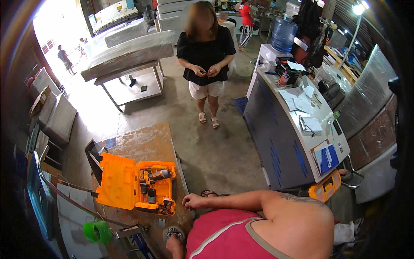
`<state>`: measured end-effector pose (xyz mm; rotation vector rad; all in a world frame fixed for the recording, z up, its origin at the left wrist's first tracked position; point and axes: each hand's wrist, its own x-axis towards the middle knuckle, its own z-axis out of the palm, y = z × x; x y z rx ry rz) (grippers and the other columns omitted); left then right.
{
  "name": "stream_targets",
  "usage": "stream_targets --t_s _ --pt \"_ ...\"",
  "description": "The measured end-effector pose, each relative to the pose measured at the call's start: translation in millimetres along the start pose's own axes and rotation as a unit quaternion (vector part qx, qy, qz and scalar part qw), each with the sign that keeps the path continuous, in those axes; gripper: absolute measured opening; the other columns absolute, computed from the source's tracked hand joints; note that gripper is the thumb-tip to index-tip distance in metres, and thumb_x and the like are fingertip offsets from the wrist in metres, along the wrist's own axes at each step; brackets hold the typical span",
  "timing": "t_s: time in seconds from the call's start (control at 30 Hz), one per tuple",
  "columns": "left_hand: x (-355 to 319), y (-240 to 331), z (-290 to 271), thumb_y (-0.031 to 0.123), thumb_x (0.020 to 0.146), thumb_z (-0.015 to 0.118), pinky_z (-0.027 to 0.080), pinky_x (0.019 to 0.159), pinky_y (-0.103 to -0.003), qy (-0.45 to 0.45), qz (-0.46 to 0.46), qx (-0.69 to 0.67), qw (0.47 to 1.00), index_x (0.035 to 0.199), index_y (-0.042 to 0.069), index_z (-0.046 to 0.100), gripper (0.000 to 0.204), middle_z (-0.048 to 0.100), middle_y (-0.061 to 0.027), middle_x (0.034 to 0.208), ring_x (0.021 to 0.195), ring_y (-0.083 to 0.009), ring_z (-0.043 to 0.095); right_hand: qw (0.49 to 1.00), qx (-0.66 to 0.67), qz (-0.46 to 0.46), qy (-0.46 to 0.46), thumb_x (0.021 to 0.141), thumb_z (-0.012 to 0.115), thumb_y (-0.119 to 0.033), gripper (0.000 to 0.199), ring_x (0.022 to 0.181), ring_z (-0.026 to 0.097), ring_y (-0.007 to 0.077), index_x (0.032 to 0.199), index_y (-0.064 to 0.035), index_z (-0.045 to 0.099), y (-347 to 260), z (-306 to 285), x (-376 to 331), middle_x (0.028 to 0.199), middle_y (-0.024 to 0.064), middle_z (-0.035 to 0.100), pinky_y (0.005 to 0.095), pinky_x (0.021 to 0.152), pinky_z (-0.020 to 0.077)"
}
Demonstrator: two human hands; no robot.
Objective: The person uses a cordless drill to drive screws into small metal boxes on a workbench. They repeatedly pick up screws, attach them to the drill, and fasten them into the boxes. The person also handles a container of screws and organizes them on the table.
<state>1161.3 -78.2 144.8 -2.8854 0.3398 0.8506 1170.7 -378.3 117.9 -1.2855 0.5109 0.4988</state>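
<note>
Resting a grip at the open drill case

My right grip (194,201) lies on the near edge of the wooden bench (146,142), fingers loosely curled and knuckles up, with nothing in it that I can see. Just to the left of it stands the orange tool case (116,185), lid thrown back flat. The cordless drill (158,175) lies in the tray above and to the left of the grip. A black block (151,195), which may be a battery or a charger, sits still closer, beside a tangle of dark cord (164,209) at the tray's near corner.

My left grip (174,247) is low, under the right one, at the picture's lower edge. I cannot tell whether it is wide, narrow or holding something.

I judge this a pause at the case, with the drill untouched in its bed. Taking it would call for a short reach up and to the left, over the tray's raised rim, then a wrap around the handle and a straight lift clear of the cord.

A green roll (97,231) lies far to the left of both grips. A person in a black top (206,52) stands on the floor well beyond the bench.
</note>
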Motion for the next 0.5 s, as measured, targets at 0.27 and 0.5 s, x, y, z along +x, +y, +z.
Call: stream_targets --t_s 0.27,0.5 --pt "16 1 20 0.028 0.090 0.063 0.057 0.078 -0.050 0.045 -0.011 -0.018 0.999 0.093 0.013 0.077 0.020 0.075 -0.0135 0.087 0.087 -0.0352 0.074 1.000 -0.002 -0.005 -0.016 0.091 0.067 -0.009 0.020 0.069 0.064 0.0163 0.110 -0.0019 0.068 -9 0 4 0.087 0.0068 0.070 0.0333 0.058 0.0515" --pt "12 2 4 0.032 0.092 0.061 0.057 0.077 -0.051 0.016 0.018 0.017 1.000 0.091 0.011 0.078 0.027 0.075 -0.0132 0.084 0.084 -0.0355 0.074 0.999 -0.031 0.015 -0.037 0.093 0.070 -0.012 0.023 0.073 0.066 0.0176 0.114 -0.0031 0.069 -12 0 13 0.090 0.0091 0.071 0.0345 0.060 0.0530"
